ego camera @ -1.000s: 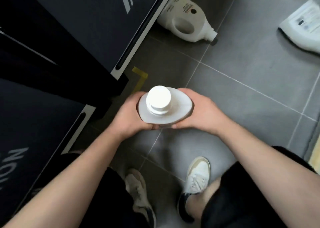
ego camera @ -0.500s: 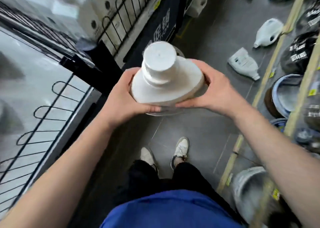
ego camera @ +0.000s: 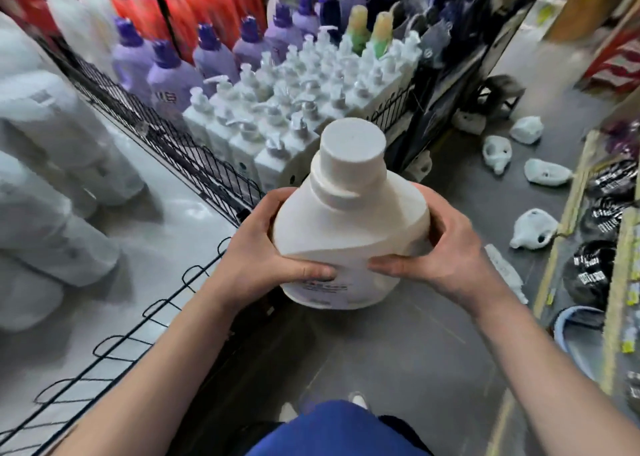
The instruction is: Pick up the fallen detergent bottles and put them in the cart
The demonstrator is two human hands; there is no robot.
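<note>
Both hands curled round upright white detergent bottle (ego camera: 349,234), left hand (ego camera: 263,258), right hand (ego camera: 440,255)

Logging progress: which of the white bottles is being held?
The capped bottle at centre, gripped upright between left hand and right hand; the other bottles lie on the floor at right.

Legible text: none; I can read no word or number with confidence.
Held item: white bottle (ego camera: 349,234) carries a label (ego camera: 323,287) with red print, just below the thumb of the left hand (ego camera: 256,258); blurred.
Beyond left hand: purple bottle (ego camera: 169,87) shows dark characters; I cannot resolve them.
Right of right hand (ego camera: 446,255): black packs (ego camera: 588,275) bear white lettering; illegible.
Further right: yellow tags (ego camera: 626,346) on the shelf edge; too small.
</note>
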